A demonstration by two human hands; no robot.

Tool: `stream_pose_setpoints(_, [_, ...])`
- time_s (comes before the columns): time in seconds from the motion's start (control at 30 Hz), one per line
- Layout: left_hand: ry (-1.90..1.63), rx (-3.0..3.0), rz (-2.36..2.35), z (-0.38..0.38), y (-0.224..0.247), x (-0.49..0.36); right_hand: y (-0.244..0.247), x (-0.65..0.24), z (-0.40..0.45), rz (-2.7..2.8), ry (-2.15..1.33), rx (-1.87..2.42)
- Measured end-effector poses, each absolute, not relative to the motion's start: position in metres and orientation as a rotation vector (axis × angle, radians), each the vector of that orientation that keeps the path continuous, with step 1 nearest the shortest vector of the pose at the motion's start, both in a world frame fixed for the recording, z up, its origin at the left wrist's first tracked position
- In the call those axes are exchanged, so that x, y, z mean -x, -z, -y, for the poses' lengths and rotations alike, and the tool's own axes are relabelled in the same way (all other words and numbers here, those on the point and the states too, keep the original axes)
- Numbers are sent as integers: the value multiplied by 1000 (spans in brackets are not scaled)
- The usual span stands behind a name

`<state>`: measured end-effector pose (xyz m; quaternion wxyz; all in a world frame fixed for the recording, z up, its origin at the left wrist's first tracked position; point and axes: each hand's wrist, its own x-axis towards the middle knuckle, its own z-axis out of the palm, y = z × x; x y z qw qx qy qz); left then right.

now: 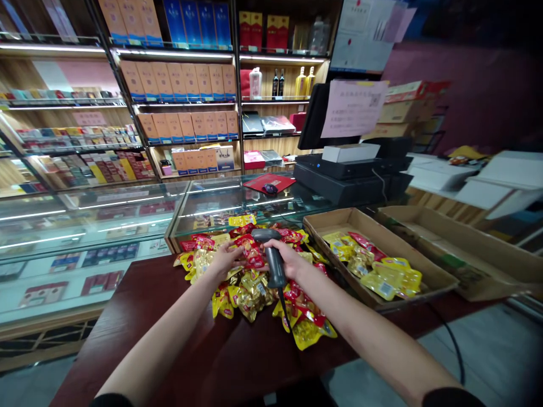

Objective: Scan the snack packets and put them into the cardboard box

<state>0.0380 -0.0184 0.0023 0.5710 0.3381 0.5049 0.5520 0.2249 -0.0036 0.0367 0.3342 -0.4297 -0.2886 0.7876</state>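
Note:
My right hand (285, 258) is shut around the grip of a dark grey handheld barcode scanner (275, 259), whose head points up and to the left over the pile and whose black cord runs down from its base. My left hand (224, 261) lies a short way to the left, its fingertips at a red foil snack packet (255, 260). I cannot tell whether it holds that packet. Beneath both hands, a heap of red, yellow and gold snack packets (250, 294) lies on a dark reddish-brown wooden table (114, 345).
To the right, a shallow cardboard tray (339, 222) holds more yellow and red packets (375, 268), with a larger cardboard box lid (449, 237) beyond it. Behind stand a glass display counter (237, 203), a black till terminal (348, 175), and shelves of boxed goods.

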Motion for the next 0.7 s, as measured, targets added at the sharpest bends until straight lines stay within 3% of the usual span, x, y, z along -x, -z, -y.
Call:
stream_pose_setpoints(0.13, [-1468,-677,-1247,16,6,-65,-35,-232,12,621,-2021,1069])
stream_pose_setpoints(0.53, [-1139,-631,-937,12,1,-73,-38,-239,41,846,-1830,855])
stream_pose_setpoints(0.7, [-1133,-616,-1101,0,0,-57,-37,-244,46,875,-1800,921])
